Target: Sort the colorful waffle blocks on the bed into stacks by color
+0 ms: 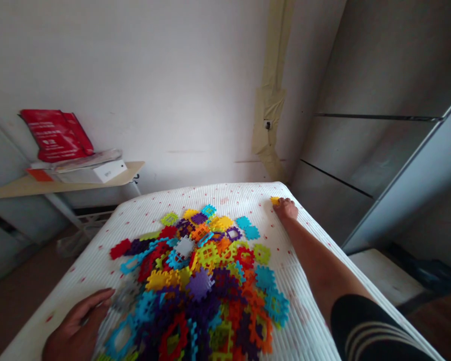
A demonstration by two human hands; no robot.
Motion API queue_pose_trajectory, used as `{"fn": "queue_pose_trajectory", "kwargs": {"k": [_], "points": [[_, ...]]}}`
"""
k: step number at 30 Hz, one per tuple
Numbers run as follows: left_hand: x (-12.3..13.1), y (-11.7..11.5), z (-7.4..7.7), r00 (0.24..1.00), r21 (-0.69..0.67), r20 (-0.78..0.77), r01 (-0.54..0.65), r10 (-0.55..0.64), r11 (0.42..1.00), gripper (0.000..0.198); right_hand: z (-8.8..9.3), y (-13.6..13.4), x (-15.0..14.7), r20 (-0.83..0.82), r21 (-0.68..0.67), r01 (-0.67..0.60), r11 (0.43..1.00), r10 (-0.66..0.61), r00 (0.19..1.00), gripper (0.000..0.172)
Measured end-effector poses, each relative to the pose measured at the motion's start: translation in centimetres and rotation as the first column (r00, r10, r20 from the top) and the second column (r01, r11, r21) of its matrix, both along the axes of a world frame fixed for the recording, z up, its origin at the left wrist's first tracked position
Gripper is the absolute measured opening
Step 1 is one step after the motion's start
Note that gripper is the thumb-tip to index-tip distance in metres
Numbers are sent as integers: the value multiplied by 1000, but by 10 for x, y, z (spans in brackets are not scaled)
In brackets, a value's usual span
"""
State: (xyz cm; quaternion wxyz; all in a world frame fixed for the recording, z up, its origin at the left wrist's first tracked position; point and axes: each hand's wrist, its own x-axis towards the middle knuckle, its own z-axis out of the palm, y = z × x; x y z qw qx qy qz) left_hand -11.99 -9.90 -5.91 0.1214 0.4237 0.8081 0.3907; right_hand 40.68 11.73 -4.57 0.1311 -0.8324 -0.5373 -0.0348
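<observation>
Near the far right corner of the white bed surface, my right hand [287, 208] has its fingers closed on a yellow interlocking plastic tile [274, 200]; part of the tile is hidden by the hand. At the lower left, my left hand [78, 326] rests beside the pile with thumb and forefinger stretched out and nothing seen between them. Its fingertips are close to a grey tile [126, 295]. Between the hands spreads a heap of notched tiles in several colours, with a purple tile [200, 284] and a light grey tile [184, 247] on top.
The tiles lie on a ribbed white cover [146, 201] with small red marks. Left of it stands a wooden table [133, 172] carrying a white box [110, 171] and a red bag [54, 135]. A grey cabinet [372, 145] rises along the right side.
</observation>
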Motion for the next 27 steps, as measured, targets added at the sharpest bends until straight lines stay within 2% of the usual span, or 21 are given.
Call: {"fn": "queue_pose_trajectory", "kwargs": {"k": [3,6,15,20,24,27], "points": [[13,-4,16,998,-53,58,-6,9,999,42,0,-1,0,-3,-9,-3,1000,3,1000,36],[17,-6,21,997,-51,72,-6,10,999,44,1,-1,0,-9,-13,-6,1000,6,1000,37],[17,-6,15,996,46,84,18,-22,999,37,0,-1,-2,-42,11,-1,1000,1,999,37],[18,-7,17,995,23,97,14,-16,1000,39,0,-6,-3,-110,80,13,997,-4,994,41],[20,-9,22,993,-2,117,3,-3,1000,41,1,-20,-4,-210,169,36,985,1,978,45],[20,-9,20,992,9,125,9,-10,1000,42,1,-42,-10,-294,202,-40,979,100,951,39]]}}
